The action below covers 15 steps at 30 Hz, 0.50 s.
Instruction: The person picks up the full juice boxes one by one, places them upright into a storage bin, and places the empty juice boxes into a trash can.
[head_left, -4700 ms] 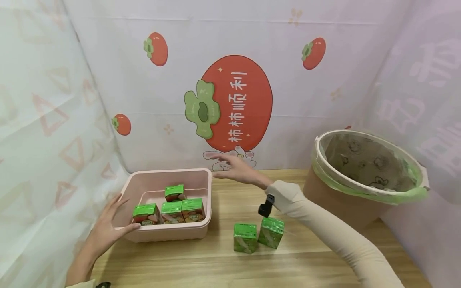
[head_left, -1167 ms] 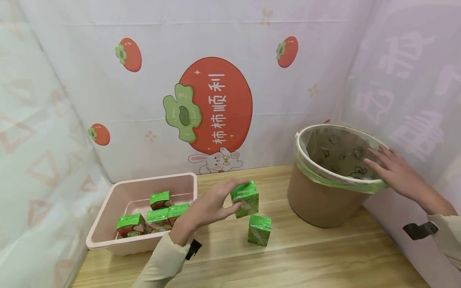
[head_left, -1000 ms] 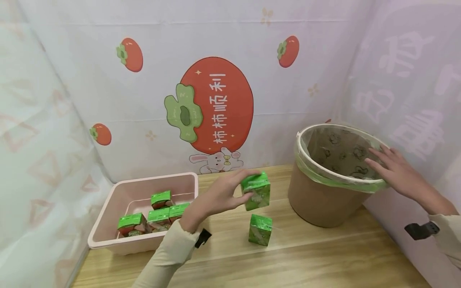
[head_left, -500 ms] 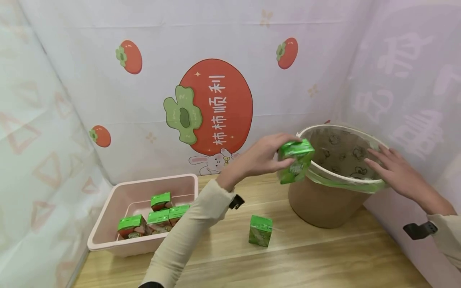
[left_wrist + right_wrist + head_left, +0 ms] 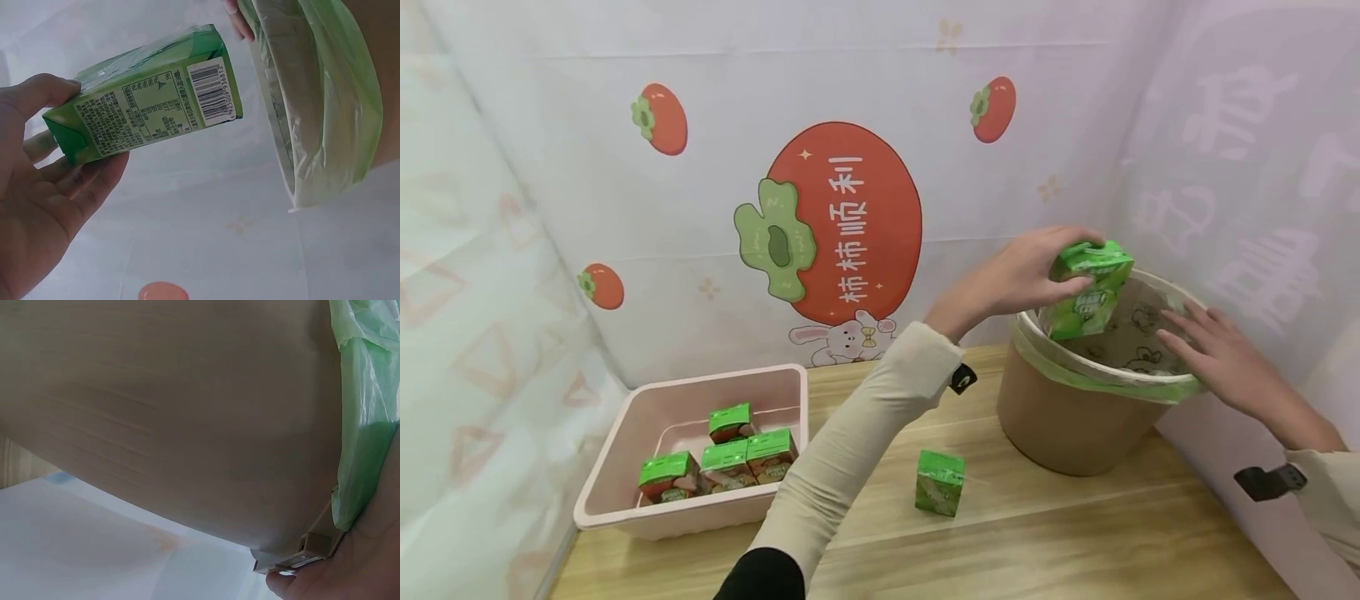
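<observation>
My left hand pinches a green drink carton between thumb and fingers, over the left side of the bin's opening. In the left wrist view, the carton is tilted, its barcode and printed panel showing, with the lined rim close by. The brown bin has a pale rim and a thin green liner bag. On the bin's right rim rests my right hand, its fingers extended over the opening. Another green carton stands on the table, a clear strip at its side.
A pink plastic tub stands on the left of the wooden table, holding several cartons with green tops and reddish sides. Printed cloth walls enclose the back and both sides.
My left hand has carried the drink carton rightward and up, from above the table to over the bin. My right hand, earlier near the tub, has stayed on the bin's rim over the last second.
</observation>
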Each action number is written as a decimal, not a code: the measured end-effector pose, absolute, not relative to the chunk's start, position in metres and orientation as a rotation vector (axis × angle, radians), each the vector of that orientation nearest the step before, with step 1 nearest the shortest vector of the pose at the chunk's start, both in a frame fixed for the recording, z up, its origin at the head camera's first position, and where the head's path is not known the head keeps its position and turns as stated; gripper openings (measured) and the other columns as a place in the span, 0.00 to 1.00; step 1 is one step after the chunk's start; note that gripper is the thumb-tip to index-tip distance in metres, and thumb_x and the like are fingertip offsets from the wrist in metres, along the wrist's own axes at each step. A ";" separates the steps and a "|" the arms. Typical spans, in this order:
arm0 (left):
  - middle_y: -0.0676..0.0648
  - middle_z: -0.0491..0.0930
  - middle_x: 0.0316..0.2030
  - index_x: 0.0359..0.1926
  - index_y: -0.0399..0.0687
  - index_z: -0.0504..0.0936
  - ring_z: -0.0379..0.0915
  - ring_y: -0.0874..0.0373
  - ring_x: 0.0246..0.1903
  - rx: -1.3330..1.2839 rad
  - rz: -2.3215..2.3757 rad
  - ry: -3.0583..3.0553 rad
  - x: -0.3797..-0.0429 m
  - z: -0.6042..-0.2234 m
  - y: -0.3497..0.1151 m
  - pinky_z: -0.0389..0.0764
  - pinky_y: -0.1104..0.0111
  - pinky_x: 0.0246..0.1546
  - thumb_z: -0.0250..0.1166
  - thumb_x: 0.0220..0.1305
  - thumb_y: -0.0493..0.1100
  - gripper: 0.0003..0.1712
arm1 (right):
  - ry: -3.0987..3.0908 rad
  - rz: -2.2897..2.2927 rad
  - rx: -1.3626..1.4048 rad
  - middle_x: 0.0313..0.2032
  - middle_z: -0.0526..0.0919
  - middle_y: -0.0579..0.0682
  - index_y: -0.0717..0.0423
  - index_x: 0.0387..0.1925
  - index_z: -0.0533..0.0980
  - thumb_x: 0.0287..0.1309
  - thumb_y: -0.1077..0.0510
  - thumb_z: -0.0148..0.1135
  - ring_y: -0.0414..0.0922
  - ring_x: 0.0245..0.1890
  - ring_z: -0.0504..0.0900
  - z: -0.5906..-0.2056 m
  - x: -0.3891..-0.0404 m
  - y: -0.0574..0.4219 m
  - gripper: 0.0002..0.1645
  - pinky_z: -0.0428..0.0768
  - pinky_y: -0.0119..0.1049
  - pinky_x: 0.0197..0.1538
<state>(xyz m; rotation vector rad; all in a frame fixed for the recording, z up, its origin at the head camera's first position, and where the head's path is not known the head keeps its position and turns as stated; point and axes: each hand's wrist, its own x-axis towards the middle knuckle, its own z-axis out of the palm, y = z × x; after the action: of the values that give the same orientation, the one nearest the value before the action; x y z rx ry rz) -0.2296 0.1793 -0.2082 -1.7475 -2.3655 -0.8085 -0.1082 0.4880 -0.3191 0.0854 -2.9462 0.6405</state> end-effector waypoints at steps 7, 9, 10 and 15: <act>0.48 0.77 0.67 0.73 0.46 0.72 0.73 0.61 0.56 -1.722 -0.730 -2.418 -0.239 -0.204 0.211 0.71 0.79 0.54 0.63 0.78 0.48 0.28 | -2.967 0.641 0.056 0.78 0.34 0.80 0.74 0.79 0.50 0.85 0.45 0.36 0.80 0.76 0.28 -0.317 -0.109 0.487 0.41 0.37 0.87 0.65; 0.48 0.76 0.69 0.74 0.46 0.72 0.73 0.62 0.60 -1.712 -0.755 -2.431 -0.240 -0.205 0.217 0.70 0.81 0.57 0.64 0.78 0.50 0.29 | -2.964 0.642 0.055 0.78 0.35 0.80 0.74 0.79 0.50 0.85 0.45 0.36 0.80 0.76 0.28 -0.318 -0.109 0.487 0.41 0.37 0.86 0.65; 0.48 0.75 0.69 0.74 0.46 0.72 0.72 0.63 0.62 -1.708 -0.771 -2.436 -0.241 -0.206 0.219 0.69 0.82 0.58 0.64 0.77 0.50 0.30 | -2.962 0.643 0.054 0.78 0.35 0.80 0.74 0.79 0.50 0.85 0.45 0.36 0.80 0.76 0.28 -0.318 -0.109 0.488 0.41 0.37 0.86 0.66; 0.49 0.75 0.69 0.73 0.46 0.73 0.72 0.62 0.64 -1.697 -0.832 -2.445 -0.243 -0.212 0.221 0.67 0.85 0.58 0.67 0.75 0.52 0.32 | -2.959 0.645 0.042 0.79 0.34 0.79 0.74 0.79 0.51 0.85 0.44 0.37 0.80 0.76 0.29 -0.320 -0.108 0.489 0.41 0.37 0.87 0.65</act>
<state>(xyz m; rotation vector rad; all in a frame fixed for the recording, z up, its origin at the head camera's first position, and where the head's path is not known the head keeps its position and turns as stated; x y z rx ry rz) -0.2430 0.2206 -0.2123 -1.6974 -2.4450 -0.8319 -0.1078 0.4891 -0.3199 0.0422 -2.9586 0.6448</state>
